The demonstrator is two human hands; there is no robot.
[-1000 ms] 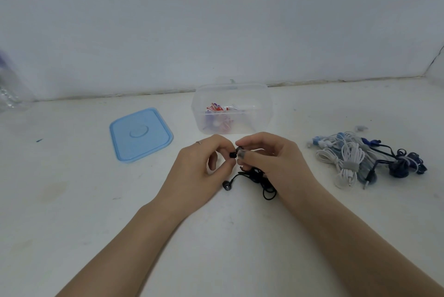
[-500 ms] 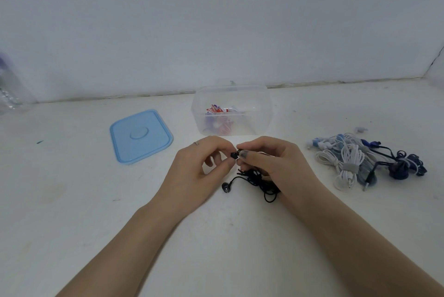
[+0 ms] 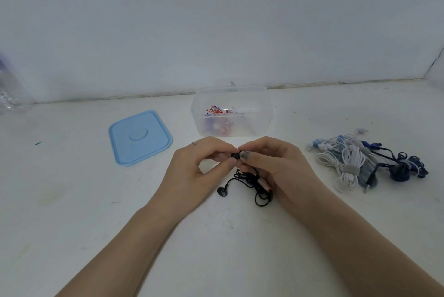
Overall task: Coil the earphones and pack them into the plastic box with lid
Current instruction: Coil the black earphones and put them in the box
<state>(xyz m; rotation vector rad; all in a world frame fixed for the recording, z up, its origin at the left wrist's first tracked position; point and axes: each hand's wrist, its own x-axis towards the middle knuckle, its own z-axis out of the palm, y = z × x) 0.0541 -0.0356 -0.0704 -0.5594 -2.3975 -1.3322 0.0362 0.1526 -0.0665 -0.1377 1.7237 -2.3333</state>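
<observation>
A pair of black earphones [image 3: 249, 180] lies bunched on the white table between my hands. My left hand [image 3: 199, 171] and my right hand [image 3: 274, 167] both pinch one black earbud [image 3: 235, 155] at their fingertips. The other earbud [image 3: 222, 191] rests on the table below. Part of the cable is hidden under my right hand. Behind my hands stands the clear plastic box [image 3: 262, 114], open, with red and white earphones [image 3: 217, 115] inside. Its blue lid [image 3: 139, 137] lies flat to the left.
A heap of white, light blue and dark blue earphones [image 3: 360, 162] lies at the right. A clear plastic bottle [image 3: 8, 95] stands at the far left edge. A white wall [image 3: 216, 20] closes the back of the table.
Both hands have shifted slightly at the earbud they pinch. The loose cable and lower earbud have barely moved.
</observation>
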